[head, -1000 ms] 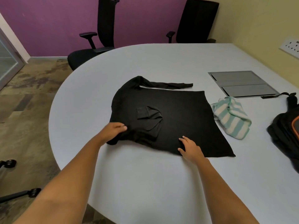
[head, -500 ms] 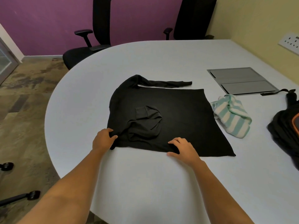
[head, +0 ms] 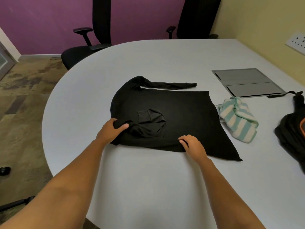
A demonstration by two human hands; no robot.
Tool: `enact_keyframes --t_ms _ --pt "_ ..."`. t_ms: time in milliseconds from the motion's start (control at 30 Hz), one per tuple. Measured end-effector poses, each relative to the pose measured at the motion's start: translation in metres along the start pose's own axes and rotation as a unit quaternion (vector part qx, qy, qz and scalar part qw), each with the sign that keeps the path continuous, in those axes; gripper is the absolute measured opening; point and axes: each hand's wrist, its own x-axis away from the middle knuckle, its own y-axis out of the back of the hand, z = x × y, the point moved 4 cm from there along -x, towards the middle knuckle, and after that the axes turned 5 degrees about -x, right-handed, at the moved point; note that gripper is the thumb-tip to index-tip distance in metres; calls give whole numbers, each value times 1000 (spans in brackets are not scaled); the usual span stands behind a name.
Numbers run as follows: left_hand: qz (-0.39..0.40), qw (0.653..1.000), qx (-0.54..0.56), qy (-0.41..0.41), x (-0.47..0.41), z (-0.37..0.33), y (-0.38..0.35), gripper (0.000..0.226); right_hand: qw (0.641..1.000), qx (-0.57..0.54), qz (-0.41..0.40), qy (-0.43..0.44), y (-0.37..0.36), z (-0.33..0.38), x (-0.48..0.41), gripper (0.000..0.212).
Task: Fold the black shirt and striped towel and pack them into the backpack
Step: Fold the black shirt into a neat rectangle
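The black shirt [head: 178, 116] lies spread flat in the middle of the white table [head: 148, 187], one long sleeve stretched along its far edge and a bunched cuff lying on its middle. My left hand [head: 112, 131] grips the shirt's near left corner, thumb on top of the cloth. My right hand [head: 192, 144] pinches the near hem, fingers curled over the fabric. The striped towel [head: 237, 121], green and cream, sits crumpled to the right of the shirt. The black backpack [head: 292, 138] with an orange trim lies at the right edge, partly cut off.
A grey metal cable hatch [head: 247, 82] is set into the table behind the towel. Two black office chairs [head: 99, 38] stand at the far side by the purple wall. A wall socket [head: 297, 42] is on the right wall.
My left hand has moved up onto the shirt's near left corner and closed on it. My right hand has curled onto the near hem.
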Motion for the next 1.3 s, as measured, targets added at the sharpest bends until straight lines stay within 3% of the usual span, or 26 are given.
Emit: enact_keyframes --t_ms 67,133,233,467,667,800,900,967,1033,1133,1200,1300 --pt "-2 997 -78 -12 -7 5 -3 62 998 34 53 -8 -3 1 -6 24" --pt "-63 992 -111 -3 -9 10 0 45 997 26 74 -21 -7 7 -11 24" --pt "-140 985 -99 25 -4 13 5 30 998 -29 62 -1 -13 31 -19 23" --pt "-156 984 -29 79 -2 16 -3 30 984 -171 53 20 -41 122 -42 28" --pt "-146 976 117 108 -19 20 4 22 991 27 91 96 -59 151 -61 46" --pt "-78 996 -39 33 -14 12 3 31 984 90 96 116 -65 153 -67 39" --pt "-70 991 -105 53 -9 21 1 28 983 99 91 125 -66 153 -67 33" --pt "-72 992 -65 86 -13 26 6 21 987 82 58 125 -61 152 -68 29" --pt "-58 988 66 128 -23 34 15 18 989 71 -2 130 -49 152 -71 25" --pt "46 951 267 152 -26 37 29 13 971 88 -132 177 -25 157 -75 22" --pt "111 944 292 108 -24 34 35 20 956 109 -196 186 -11 160 -77 26" --pt "142 952 268 37 -24 36 38 28 952 83 -246 162 8 159 -81 23"
